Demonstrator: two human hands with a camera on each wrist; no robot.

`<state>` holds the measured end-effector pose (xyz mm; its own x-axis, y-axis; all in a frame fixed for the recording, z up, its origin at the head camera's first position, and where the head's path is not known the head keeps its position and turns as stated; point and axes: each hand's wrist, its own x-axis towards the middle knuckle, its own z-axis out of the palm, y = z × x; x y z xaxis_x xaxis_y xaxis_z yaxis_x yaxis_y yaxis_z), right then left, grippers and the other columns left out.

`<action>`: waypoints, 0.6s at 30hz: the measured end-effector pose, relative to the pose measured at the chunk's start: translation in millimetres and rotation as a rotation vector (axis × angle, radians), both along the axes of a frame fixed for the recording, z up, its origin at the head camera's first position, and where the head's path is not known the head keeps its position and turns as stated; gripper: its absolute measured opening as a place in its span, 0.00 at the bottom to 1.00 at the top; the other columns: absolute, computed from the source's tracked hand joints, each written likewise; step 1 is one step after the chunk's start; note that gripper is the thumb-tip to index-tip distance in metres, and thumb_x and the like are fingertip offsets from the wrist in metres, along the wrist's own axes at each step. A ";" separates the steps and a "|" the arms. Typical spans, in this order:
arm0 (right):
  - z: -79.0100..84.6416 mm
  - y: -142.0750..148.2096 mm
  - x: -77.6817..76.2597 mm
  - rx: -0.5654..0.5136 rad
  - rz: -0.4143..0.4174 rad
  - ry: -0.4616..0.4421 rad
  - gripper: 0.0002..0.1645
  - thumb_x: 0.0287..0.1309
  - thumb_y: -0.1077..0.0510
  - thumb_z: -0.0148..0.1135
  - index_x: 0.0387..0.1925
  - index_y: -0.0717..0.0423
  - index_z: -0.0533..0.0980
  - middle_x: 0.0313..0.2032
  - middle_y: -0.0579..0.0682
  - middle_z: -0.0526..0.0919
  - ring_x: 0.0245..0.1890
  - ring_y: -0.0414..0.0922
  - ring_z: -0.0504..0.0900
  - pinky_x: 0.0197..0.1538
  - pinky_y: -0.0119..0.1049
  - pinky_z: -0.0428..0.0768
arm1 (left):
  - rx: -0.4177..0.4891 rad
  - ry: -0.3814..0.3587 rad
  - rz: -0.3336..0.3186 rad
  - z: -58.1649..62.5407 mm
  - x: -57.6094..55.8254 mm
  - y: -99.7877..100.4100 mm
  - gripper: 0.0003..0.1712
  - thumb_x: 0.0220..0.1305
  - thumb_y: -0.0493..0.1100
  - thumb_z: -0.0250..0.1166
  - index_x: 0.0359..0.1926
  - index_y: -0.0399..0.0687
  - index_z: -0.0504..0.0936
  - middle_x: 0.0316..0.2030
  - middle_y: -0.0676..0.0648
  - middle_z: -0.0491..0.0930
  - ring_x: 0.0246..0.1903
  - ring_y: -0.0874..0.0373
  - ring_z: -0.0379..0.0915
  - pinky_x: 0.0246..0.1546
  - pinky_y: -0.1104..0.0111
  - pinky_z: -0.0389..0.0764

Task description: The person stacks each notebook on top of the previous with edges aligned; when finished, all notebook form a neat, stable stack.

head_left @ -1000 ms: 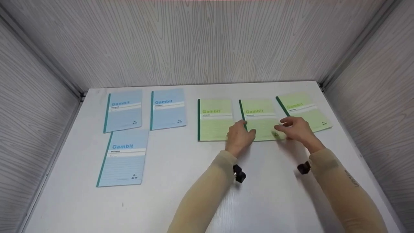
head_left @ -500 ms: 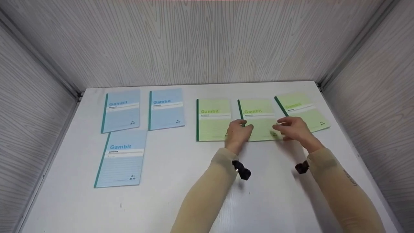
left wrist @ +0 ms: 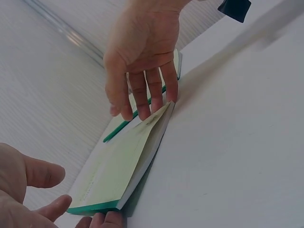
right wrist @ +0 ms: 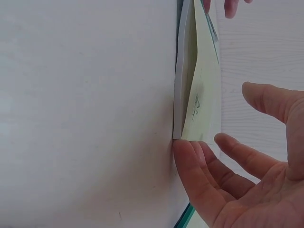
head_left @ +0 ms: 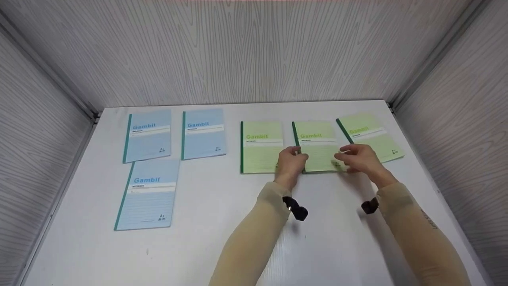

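Note:
In the head view, a middle green notebook [head_left: 317,149] lies flat between my two hands. My left hand [head_left: 291,163] is at its dark green spine, with fingertips against the spine and the thumb apart in the left wrist view. Opposite, my right hand [head_left: 362,159] rests fingertips at the page edge near the lower corner. Its thumb [right wrist: 266,99] stands free of the cover in the right wrist view. Seen from the wrists, the notebook's front cover [left wrist: 118,166] bulges up off the pages along the bottom. Neither hand is curled round the notebook.
To the left sits another green notebook [head_left: 260,155], partly behind my left hand. A tilted green notebook [head_left: 371,137] lies at the right. Three blue notebooks [head_left: 152,204] lie on the white table's [head_left: 206,214] left side. Wood-grain panels [head_left: 246,51] wall the back and sides.
My left hand has shifted slightly left, its thumb drawing back toward the spine. My right hand stays at the page edge. The head view has shifted a little.

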<state>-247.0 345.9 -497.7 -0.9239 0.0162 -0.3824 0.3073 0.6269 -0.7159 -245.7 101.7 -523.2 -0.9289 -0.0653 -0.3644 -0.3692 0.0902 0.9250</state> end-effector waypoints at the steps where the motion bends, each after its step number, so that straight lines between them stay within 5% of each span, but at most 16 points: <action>1: -0.4 0.2 0.2 -0.003 -0.002 -0.001 0.43 0.76 0.37 0.70 0.78 0.60 0.74 0.74 0.66 0.79 0.67 0.57 0.82 0.51 0.31 0.90 | -0.002 0.003 -0.003 -3.3 -2.0 0.7 0.26 0.68 0.40 0.69 0.66 0.47 0.88 0.68 0.41 0.86 0.66 0.50 0.83 0.63 0.60 0.87; 10: -3.8 -1.4 -0.5 -0.068 -0.047 -0.049 0.42 0.76 0.37 0.70 0.78 0.58 0.74 0.76 0.61 0.77 0.71 0.57 0.79 0.53 0.32 0.91 | -0.003 0.032 -0.009 -24.9 -11.2 6.0 0.33 0.63 0.32 0.63 0.69 0.51 0.87 0.67 0.47 0.88 0.68 0.55 0.82 0.64 0.65 0.85; 18: -4.4 0.4 -0.4 -0.120 -0.086 -0.053 0.40 0.75 0.41 0.72 0.77 0.58 0.75 0.69 0.53 0.80 0.67 0.51 0.81 0.53 0.32 0.91 | 0.167 0.023 -0.003 2.2 8.2 1.8 0.41 0.62 0.26 0.54 0.75 0.48 0.82 0.73 0.43 0.84 0.62 0.56 0.81 0.46 0.70 0.83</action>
